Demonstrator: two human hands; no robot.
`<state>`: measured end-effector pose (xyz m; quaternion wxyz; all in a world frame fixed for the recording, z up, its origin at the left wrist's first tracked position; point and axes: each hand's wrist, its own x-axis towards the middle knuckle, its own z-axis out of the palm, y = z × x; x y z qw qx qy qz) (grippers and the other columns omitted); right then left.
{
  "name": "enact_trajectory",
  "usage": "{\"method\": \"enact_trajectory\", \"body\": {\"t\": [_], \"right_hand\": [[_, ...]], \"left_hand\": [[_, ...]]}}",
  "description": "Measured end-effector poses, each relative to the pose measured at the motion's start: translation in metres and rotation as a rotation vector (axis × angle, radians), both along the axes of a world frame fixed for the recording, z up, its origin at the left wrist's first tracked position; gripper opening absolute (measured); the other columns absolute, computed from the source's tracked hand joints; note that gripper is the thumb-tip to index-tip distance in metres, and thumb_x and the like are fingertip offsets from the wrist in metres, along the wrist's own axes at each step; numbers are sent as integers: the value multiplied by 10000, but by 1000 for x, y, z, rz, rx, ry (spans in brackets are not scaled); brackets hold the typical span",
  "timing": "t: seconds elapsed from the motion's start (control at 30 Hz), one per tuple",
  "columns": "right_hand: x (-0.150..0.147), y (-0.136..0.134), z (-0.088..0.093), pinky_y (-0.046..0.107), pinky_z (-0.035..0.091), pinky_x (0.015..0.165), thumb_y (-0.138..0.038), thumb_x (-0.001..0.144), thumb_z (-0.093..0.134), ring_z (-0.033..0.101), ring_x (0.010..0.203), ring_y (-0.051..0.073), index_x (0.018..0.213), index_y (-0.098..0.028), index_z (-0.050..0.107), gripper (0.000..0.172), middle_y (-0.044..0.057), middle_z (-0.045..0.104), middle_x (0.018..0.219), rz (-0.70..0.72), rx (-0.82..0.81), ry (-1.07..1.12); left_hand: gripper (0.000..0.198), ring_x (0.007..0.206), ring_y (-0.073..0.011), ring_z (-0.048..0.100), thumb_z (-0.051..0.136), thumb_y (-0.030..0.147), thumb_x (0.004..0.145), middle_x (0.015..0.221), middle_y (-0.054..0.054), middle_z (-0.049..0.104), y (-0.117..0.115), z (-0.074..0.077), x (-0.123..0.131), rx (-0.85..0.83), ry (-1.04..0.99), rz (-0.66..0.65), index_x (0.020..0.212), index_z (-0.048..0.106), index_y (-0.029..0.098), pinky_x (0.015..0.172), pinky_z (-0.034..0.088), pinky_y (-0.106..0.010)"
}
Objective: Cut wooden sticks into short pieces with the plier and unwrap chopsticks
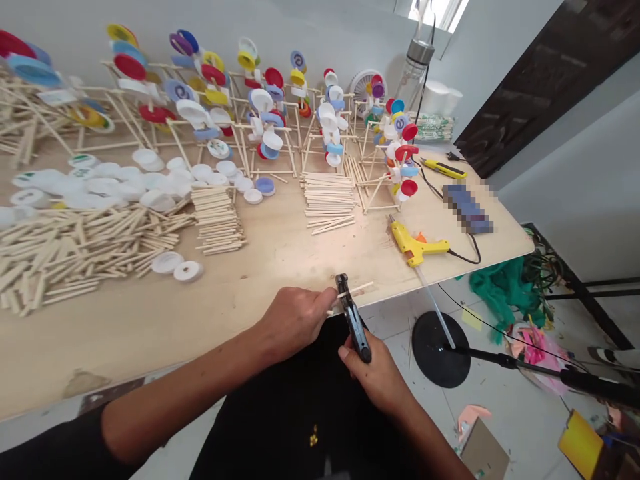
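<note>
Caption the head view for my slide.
Left hand holds a wooden stick at the head of pliers in the right hand, before stick frames bearing colored caps.

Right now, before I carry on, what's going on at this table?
A person's left hand holds a wooden stick, while the right hand grips a plier-like tool with its head at the stick, by the front edge of the table. Behind, cap-and-stick assemblies stand in rows, with white caps and loose sticks at the left. A yellow glue gun lies toward the right, in neither hand.
</note>
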<state>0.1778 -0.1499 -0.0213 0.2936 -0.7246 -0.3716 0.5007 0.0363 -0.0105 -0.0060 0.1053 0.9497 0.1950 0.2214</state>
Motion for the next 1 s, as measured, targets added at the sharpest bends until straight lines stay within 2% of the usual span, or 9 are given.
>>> {"method": "enact_trajectory", "body": {"t": [0.1,0.23,0.4,0.53,0.77,1.0], "right_hand": [[0,1,-1,253,395,583,-335,819,589,502,597,144,795,-195,546,148,-24,536,636,9,29,-31],[1,0,-2,255,399,594,-342,825,583,499,604,142,795,-192,545,157,-20,545,651,37,58,-16],[1,-1,-1,255,392,583,-383,840,565,495,597,140,815,-191,541,194,-31,508,637,49,62,37],[1,0,1,261,398,605,-401,856,548,498,609,142,804,-191,537,217,-29,513,634,46,83,47],[1,1,1,262,396,607,-376,856,553,498,616,141,795,-194,532,193,-25,521,653,45,80,17],[1,1,1,260,392,595,-352,838,569,485,609,138,798,-194,530,167,-27,516,655,37,54,15]], "left_hand": [[199,401,-130,482,339,68,816,474,33,523,0,3,0,-99,13,-7,780,495,187,409,273,-218],[192,399,-107,425,346,137,875,480,47,480,-1,8,-1,-319,31,-8,763,493,190,432,290,-214],[311,414,-96,377,316,260,944,488,59,411,2,19,0,-585,31,-16,697,491,191,455,303,-218],[359,492,-108,438,313,301,959,565,34,495,7,27,1,-748,52,-31,747,575,178,514,358,-224],[372,607,-139,537,311,321,963,682,-5,607,9,27,0,-807,104,-32,816,618,170,620,415,-251],[383,614,-145,557,317,323,959,689,-18,620,9,28,1,-811,127,-27,843,643,160,622,416,-254]]}}
